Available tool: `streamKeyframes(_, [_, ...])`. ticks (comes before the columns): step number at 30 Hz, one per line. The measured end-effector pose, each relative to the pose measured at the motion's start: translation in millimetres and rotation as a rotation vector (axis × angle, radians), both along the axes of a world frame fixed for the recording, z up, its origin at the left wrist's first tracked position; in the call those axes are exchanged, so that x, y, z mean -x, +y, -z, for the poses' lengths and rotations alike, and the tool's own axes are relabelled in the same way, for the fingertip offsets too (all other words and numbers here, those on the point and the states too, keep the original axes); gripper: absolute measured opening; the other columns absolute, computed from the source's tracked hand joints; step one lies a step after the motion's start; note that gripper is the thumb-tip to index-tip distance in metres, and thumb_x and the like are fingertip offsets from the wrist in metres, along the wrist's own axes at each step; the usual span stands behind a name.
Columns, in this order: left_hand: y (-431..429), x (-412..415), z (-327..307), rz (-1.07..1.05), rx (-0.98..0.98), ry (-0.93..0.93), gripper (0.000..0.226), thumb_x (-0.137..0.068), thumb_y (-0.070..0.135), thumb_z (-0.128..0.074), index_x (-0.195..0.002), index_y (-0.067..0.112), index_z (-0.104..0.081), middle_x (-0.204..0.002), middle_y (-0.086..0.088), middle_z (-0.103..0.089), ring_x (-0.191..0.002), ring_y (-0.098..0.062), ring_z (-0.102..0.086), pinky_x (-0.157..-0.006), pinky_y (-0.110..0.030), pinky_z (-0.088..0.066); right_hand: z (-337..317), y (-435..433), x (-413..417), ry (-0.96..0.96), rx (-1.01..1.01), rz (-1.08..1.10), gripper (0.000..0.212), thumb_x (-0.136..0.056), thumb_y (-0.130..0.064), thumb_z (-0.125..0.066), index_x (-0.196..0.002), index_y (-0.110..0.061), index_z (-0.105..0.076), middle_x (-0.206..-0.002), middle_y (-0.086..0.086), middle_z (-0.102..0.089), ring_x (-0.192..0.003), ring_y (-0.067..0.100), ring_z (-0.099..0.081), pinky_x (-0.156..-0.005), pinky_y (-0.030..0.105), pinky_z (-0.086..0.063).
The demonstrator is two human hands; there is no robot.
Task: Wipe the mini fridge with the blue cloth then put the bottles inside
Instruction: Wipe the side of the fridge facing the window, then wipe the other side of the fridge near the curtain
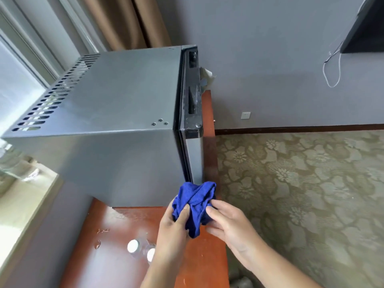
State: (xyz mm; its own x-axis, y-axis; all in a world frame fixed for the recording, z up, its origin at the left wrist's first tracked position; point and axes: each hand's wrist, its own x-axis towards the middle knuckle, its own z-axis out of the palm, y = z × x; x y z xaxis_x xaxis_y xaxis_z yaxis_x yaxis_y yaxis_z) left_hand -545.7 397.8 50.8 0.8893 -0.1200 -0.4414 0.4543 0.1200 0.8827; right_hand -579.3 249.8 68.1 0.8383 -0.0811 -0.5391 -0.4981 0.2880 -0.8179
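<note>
**Bunching the cloth before the wipe**

The person is gathering the cloth (194, 201) into a wad at the near right corner of the fridge (116, 113), whose door is sitting shut, facing right. The fridge is standing on the counter (124, 223), and two bottles (141, 249) are waiting on it, nearer and to the left, partly hidden behind the left forearm.

To do this step well, I judge the wad should be folded to a flat, broad face, then pressed to the grey top and drawn in long overlapping strokes from the far vents toward the near edge, with the side and the dusty top of the door taken after. The bottles are best left where they are until the surfaces are done.

The left hand (173, 223) is closing on the cloth's left side, thumb pressing into the folds. The right hand (230, 223) is pinching the right side with thumb and fingertips, the other fingers curling loosely beneath. Both hands are gripping the one cloth, close together.
</note>
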Motion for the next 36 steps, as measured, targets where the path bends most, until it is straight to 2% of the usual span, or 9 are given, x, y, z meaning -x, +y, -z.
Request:
streamKeyframes(6, [-37, 20, -5, 0.049, -0.071, -0.117, 0.054, -0.086, 0.017, -0.077, -0.136, 0.034, -0.062, -0.125, 0.002, -0.076, -0.119, -0.02, -0.071, -0.108, -0.052, -0.051, 9, -45, -12, 0.003, -0.168, 0.008, 0.043, -0.092, -0.039, -0.066, -0.118, -0.005, -0.067, -0.112, 0.021, -0.076, -0.099, 0.034, -0.076, -0.081, 0.046, -0.059])
streamKeyframes(10, [-99, 9, -1, 0.066, -0.221, -0.19, 0.055, -0.075, 0.047, -0.074, -0.129, 0.051, -0.067, -0.138, 0.003, -0.068, -0.129, -0.014, -0.064, -0.109, -0.042, -0.051, 31, -101, -40, 0.008, -0.146, -0.007, 0.072, -0.059, -0.056, -0.088, -0.114, -0.013, -0.069, -0.109, 0.012, -0.079, -0.109, 0.034, -0.074, -0.104, 0.054, -0.053])
streamKeyframes(12, [-145, -5, 13, -0.019, -0.114, -0.098, 0.045, -0.08, 0.038, -0.071, -0.124, 0.043, -0.073, -0.139, -0.003, -0.068, -0.127, -0.02, -0.066, -0.098, -0.035, -0.057, 42, -146, -59, -0.045, -0.036, -0.059, 0.088, -0.043, -0.072, -0.092, -0.11, -0.018, -0.07, -0.106, 0.005, -0.08, -0.108, 0.026, -0.074, -0.104, 0.054, -0.052])
streamKeyframes(16, [-248, -32, 19, -0.048, -0.158, -0.073, 0.038, -0.085, 0.02, -0.063, -0.112, 0.042, -0.079, -0.123, 0.007, -0.071, -0.106, -0.016, -0.069, -0.088, -0.036, -0.062, 35, -241, -85, -0.028, 0.103, -0.098, 0.071, -0.066, -0.049, -0.091, -0.123, -0.02, -0.061, -0.11, -0.006, -0.075, -0.101, 0.003, -0.068, -0.089, 0.028, -0.05])
streamKeyframes(20, [-333, -64, -10, 0.095, -0.341, -0.237, 0.037, -0.092, 0.017, -0.067, -0.114, 0.046, -0.074, -0.116, 0.018, -0.069, -0.101, -0.024, -0.07, -0.095, -0.05, -0.058, 21, -313, -103, -0.023, 0.166, -0.016, 0.117, -0.034, -0.071, -0.089, -0.137, -0.033, -0.05, -0.117, -0.007, -0.073, -0.109, 0.014, -0.07, -0.107, 0.044, -0.05])
streamKeyframes(26, [-381, -126, -31, 0.045, -0.294, -0.31, 0.039, -0.078, 0.014, -0.074, -0.104, 0.042, -0.068, -0.106, 0.004, -0.075, -0.082, -0.01, -0.068, -0.081, -0.038, -0.061, 6, -381, -171, -0.067, 0.154, -0.043, 0.058, -0.065, -0.029, -0.093, -0.115, -0.028, -0.064, -0.101, -0.007, -0.076, -0.093, 0.011, -0.071, -0.078, 0.031, -0.053])
streamKeyframes(29, [-388, -158, -13, -0.004, -0.168, -0.237, 0.042, -0.073, 0.026, -0.078, -0.108, 0.045, -0.062, -0.117, 0.003, -0.073, -0.083, -0.015, -0.063, -0.071, -0.035, -0.057, 17, -402, -207, -0.014, 0.209, -0.045, 0.065, -0.043, -0.043, -0.09, -0.104, -0.032, -0.07, -0.098, -0.006, -0.081, -0.098, 0.021, -0.075, -0.098, 0.05, -0.055])
streamKeyframes(32, [-397, -197, 12, -0.121, 0.017, -0.073, 0.059, -0.068, 0.04, -0.077, -0.124, 0.045, -0.059, -0.126, 0.002, -0.07, -0.093, -0.02, -0.066, -0.077, -0.049, -0.063, 23, -419, -256, 0.001, 0.2, -0.045, 0.049, -0.058, -0.027, -0.09, -0.104, -0.033, -0.073, -0.1, -0.004, -0.081, -0.102, 0.025, -0.075, -0.106, 0.055, -0.05])
streamKeyframes(36, [-407, -272, 49, -0.24, 0.107, 0.123, 0.073, -0.06, 0.065, -0.071, -0.129, 0.044, -0.058, -0.132, 0.001, -0.064, -0.097, -0.02, -0.067, -0.082, -0.038, -0.057, 21, -436, -336, -0.018, 0.181, -0.183, 0.054, -0.059, -0.026, -0.09, -0.11, -0.035, -0.074, -0.107, -0.002, -0.081, -0.107, 0.026, -0.074, -0.108, 0.055, -0.048])
